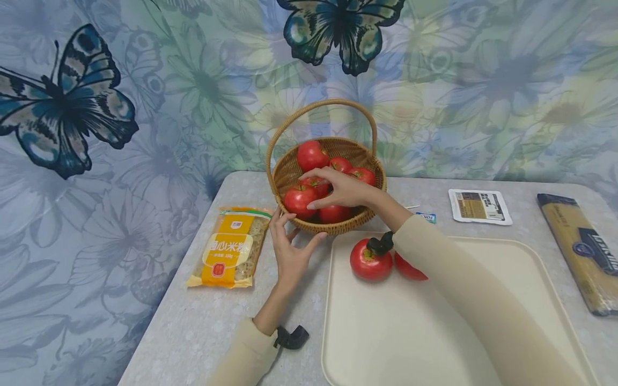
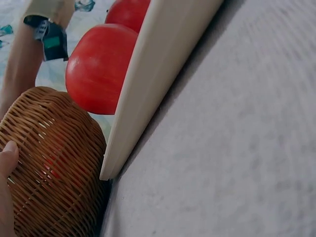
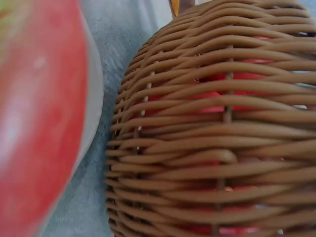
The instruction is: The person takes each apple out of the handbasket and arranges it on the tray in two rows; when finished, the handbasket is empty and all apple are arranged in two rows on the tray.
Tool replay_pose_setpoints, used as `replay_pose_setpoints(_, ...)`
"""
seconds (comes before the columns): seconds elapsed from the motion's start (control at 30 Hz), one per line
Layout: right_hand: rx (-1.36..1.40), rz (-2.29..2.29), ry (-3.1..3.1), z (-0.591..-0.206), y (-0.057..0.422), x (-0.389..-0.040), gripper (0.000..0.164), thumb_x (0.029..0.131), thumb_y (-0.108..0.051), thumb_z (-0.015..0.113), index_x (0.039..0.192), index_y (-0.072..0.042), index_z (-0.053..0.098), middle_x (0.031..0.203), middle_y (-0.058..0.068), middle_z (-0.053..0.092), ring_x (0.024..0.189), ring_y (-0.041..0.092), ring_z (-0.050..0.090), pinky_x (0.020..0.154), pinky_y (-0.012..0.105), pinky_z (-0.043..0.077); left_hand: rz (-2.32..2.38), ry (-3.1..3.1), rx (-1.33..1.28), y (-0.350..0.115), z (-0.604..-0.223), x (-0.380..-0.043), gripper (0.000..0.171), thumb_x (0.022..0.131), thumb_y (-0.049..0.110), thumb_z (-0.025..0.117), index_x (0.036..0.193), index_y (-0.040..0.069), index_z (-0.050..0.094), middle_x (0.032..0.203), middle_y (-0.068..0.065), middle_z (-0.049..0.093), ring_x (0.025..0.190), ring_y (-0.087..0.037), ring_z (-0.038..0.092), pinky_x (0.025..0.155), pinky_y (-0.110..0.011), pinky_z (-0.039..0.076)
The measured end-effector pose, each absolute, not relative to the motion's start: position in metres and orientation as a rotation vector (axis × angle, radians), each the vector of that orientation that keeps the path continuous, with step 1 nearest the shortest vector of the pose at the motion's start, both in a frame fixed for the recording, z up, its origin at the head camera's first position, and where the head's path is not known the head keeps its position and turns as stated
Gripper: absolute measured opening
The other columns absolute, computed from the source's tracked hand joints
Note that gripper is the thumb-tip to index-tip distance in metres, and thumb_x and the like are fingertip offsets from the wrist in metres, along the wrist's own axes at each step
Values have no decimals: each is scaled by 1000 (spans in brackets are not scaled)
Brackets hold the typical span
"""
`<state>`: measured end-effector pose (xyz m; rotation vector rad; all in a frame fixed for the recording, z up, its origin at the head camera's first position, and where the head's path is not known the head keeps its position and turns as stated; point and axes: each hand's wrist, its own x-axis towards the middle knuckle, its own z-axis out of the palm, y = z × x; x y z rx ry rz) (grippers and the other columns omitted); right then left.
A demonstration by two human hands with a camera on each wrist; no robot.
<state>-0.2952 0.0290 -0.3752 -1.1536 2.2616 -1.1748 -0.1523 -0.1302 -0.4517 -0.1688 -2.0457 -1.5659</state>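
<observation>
A wicker basket [image 1: 330, 229] with an arched handle holds several red tomatoes. My right hand [image 1: 345, 188] reaches over its front rim, with fingers and thumb curled round a tomato [image 1: 318, 185] in the middle; the thumb tip also meets the front-left tomato [image 1: 300, 199]. At the basket's lower front left, my left hand [image 1: 291, 254] touches the outside with spread fingers. In the left wrist view its thumb [image 2: 7, 158] rests against the wicker. Two more tomatoes, one whole in view [image 1: 370, 261] and one [image 1: 408, 266] partly hidden by the right sleeve, lie on the cream tray [image 1: 386, 332].
Left of the basket lies a yellow bag of dry food [image 1: 232, 249]. Toward the back right are a white flat pack [image 1: 480, 206] and a small blue packet [image 1: 427, 217]. A long pack of pasta [image 1: 581, 252] lies at the far right. Patterned fabric hangs behind the table.
</observation>
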Motion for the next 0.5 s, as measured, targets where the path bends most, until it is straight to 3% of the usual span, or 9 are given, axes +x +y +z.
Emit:
replay_pose_setpoints(0.27,-1155,-1130,2262,-379,17,-297,61,86,-30,77,140,-20,49,143,4,47,135,24,41,109,46,40,-1564,-2053,-174,-129,-446,-149,65,76,6,84,123,-6,41,154,-28,18,144,-37,25,95,-57,50)
replay_pose_setpoints(0.5,-1215,-1138,2242,-388,12,-294,58,87,-23,76,139,-17,52,140,4,51,131,22,45,107,44,42,-1565,-2057,-183,-129,-447,-149,66,76,6,84,123,-7,40,154,-28,18,144,-38,26,95,-58,49)
